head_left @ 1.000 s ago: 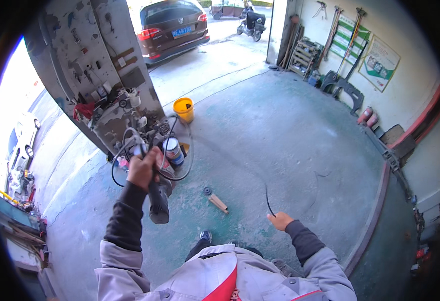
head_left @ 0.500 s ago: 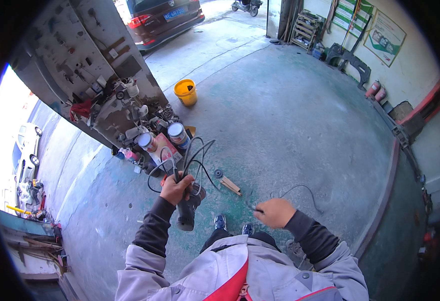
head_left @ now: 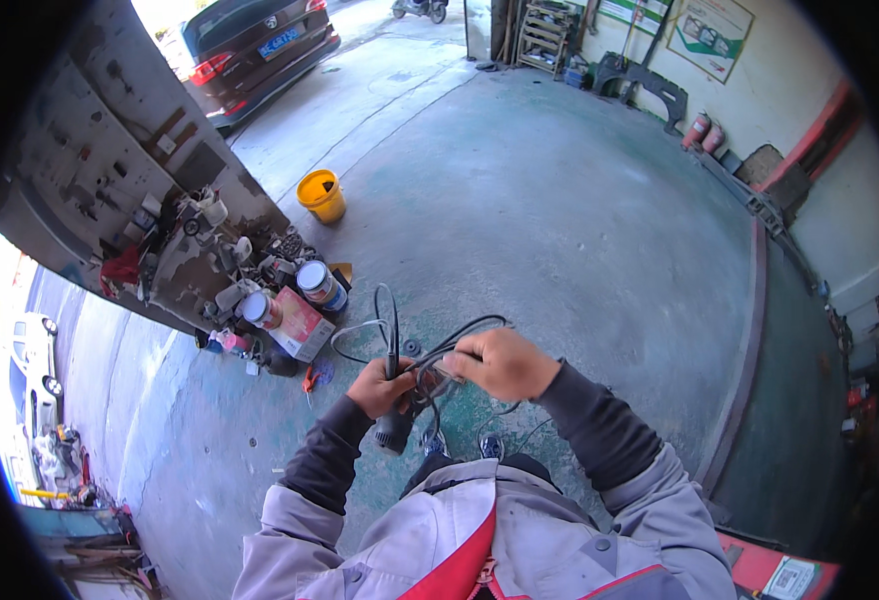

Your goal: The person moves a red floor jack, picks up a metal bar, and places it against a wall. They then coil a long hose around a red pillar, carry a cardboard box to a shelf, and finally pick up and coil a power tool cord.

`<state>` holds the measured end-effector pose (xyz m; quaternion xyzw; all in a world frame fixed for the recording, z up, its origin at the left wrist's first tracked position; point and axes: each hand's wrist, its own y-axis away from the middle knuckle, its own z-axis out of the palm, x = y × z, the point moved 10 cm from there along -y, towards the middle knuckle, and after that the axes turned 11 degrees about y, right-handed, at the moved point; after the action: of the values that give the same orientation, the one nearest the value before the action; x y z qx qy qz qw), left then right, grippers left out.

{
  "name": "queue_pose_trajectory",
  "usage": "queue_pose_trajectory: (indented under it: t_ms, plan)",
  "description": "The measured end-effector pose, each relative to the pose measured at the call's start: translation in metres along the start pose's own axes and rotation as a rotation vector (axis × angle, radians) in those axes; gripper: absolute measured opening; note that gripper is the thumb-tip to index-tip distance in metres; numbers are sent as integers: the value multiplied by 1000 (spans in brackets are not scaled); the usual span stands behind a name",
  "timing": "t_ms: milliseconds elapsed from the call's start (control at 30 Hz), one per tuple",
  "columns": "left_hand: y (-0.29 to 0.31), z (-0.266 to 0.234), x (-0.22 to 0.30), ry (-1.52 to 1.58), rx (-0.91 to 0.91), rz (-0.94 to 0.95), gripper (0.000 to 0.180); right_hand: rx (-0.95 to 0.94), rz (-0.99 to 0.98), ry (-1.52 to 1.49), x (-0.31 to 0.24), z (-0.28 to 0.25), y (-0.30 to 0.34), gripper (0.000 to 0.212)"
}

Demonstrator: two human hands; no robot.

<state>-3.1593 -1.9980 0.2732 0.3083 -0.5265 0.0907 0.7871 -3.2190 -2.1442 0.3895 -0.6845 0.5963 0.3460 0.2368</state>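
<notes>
My left hand (head_left: 375,388) is wrapped around a dark corded power tool (head_left: 392,433), whose rounded end hangs below my fingers. Its exact kind is mostly hidden by my hand. Black cord (head_left: 474,323) rises in loose loops from the same grip and spreads between my hands. My right hand (head_left: 509,366) is closed on a section of this cord, close to the left one. Behind the loops, a small dark round disc (head_left: 412,348) lies on the floor.
Paint cans (head_left: 321,285) and a pink-and-white box (head_left: 302,325) crowd the base of a cluttered pillar at left. Beyond them stands a yellow bucket (head_left: 321,197). An orange-handled tool (head_left: 309,380) lies on the floor. A dark car (head_left: 259,55) is parked outside.
My right hand has come inward and up with the cord, next to my left hand. More loops are gathered between them. The view has shifted to the right.
</notes>
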Motion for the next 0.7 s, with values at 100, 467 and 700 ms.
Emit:
queue_pose_trajectory:
  t_ms: [100, 467, 700]
  plan:
    - [-5, 5, 2, 68, -26, -17, 23, 57, 57, -19, 20, -7, -8, 36]
    - [-14, 49, -5, -122, -172, -140, 24, 203, 273, -261, 61, -19, 3, 43]
    - [-10, 16, 5, 14, -17, -146, 22, 231, 295, 41, 131, -36, 38, 36]
